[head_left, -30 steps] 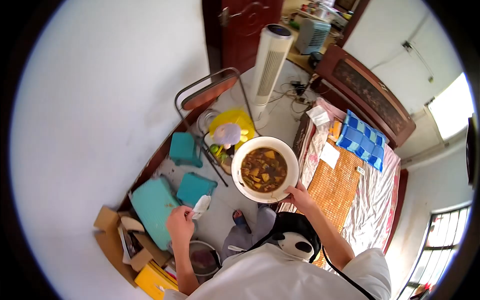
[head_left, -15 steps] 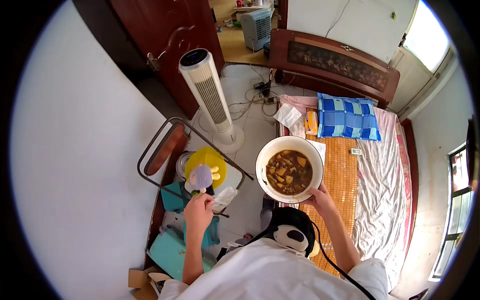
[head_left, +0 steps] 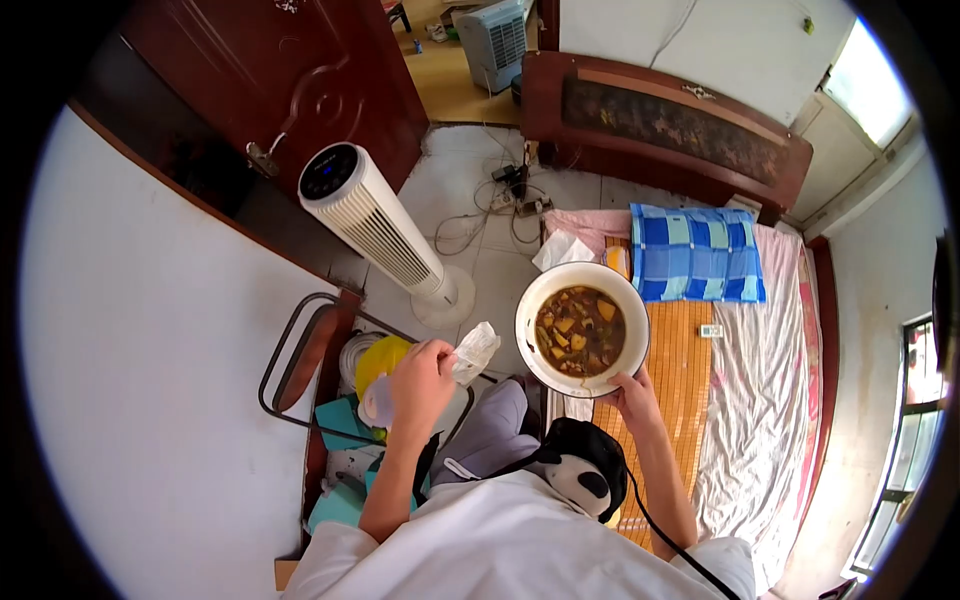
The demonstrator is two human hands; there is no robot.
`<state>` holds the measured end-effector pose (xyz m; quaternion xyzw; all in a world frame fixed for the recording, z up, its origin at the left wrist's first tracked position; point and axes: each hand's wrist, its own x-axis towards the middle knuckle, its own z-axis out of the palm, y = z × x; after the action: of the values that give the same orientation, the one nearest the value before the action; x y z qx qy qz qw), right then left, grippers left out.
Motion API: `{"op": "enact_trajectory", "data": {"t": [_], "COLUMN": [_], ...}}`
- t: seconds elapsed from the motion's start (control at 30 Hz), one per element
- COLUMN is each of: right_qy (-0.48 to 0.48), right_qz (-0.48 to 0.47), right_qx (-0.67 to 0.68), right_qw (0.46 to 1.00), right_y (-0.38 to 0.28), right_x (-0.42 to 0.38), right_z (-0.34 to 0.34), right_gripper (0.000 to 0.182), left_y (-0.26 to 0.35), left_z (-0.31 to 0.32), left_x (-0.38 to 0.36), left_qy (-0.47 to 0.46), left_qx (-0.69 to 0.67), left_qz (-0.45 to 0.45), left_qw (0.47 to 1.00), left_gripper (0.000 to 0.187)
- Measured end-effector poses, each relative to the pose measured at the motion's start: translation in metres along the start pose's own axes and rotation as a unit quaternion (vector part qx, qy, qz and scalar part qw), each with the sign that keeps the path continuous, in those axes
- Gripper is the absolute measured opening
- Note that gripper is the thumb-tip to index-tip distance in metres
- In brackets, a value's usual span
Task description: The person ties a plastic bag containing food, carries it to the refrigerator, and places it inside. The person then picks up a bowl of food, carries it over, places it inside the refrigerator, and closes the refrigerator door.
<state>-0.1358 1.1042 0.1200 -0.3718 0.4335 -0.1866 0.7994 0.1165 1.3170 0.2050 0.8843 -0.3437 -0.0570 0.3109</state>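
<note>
My right hand [head_left: 632,398] grips the lower right rim of a large white bowl [head_left: 637,325] with a dark edge. Inside it is a brown stew [head_left: 578,332] with yellow chunks, perhaps potato, in dark liquid. To the bowl's left, my left hand [head_left: 422,380] pinches a crumpled white tissue [head_left: 476,352], which hangs from the fingers a short way from the bowl without touching it. The bowl is held out in front of me, above the edge of the bed.
A white tower fan [head_left: 385,225] stands ahead on the left near an open dark-red door [head_left: 310,90]. Cables [head_left: 470,228] lie on the floor. A metal-framed chair [head_left: 268,385] is at the left. Bed mat [head_left: 680,370] and blue checked pillow [head_left: 697,255] are on the right.
My left hand with the tissue has moved up and right, closer to the bowl. The view has shifted, the fan looks nearer, and a grey-clad leg now shows below the bowl.
</note>
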Motion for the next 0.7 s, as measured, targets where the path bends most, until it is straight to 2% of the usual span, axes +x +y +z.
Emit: {"op": "enact_trajectory", "data": {"t": [0.2, 0.3, 0.5, 0.6, 0.7], "right_qy": [0.031, 0.051, 0.067, 0.057, 0.018], "right_qz": [-0.016, -0.029, -0.025, -0.030, -0.032], "right_qx": [0.027, 0.014, 0.014, 0.016, 0.035], "right_qw": [0.999, 0.998, 0.997, 0.998, 0.999], "right_y": [-0.039, -0.076, -0.147, -0.198, -0.241], "right_x": [0.069, 0.113, 0.224, 0.293, 0.355], "right_z": [0.023, 0.041, 0.092, 0.125, 0.161], "right_gripper": [0.040, 0.045, 0.050, 0.050, 0.049], "left_y": [0.002, -0.002, -0.008, 0.001, 0.010], "left_z": [0.027, 0.047, 0.049, 0.043, 0.032], "left_x": [0.112, 0.178, 0.314, 0.399, 0.479], "left_qy": [-0.039, -0.049, -0.065, -0.054, -0.021], "left_qx": [-0.036, -0.026, -0.015, -0.029, -0.018], "left_qz": [-0.029, -0.005, 0.023, -0.005, 0.015], "left_qw": [0.998, 0.998, 0.997, 0.998, 1.000], "left_gripper": [0.008, 0.006, 0.006, 0.006, 0.005]}}
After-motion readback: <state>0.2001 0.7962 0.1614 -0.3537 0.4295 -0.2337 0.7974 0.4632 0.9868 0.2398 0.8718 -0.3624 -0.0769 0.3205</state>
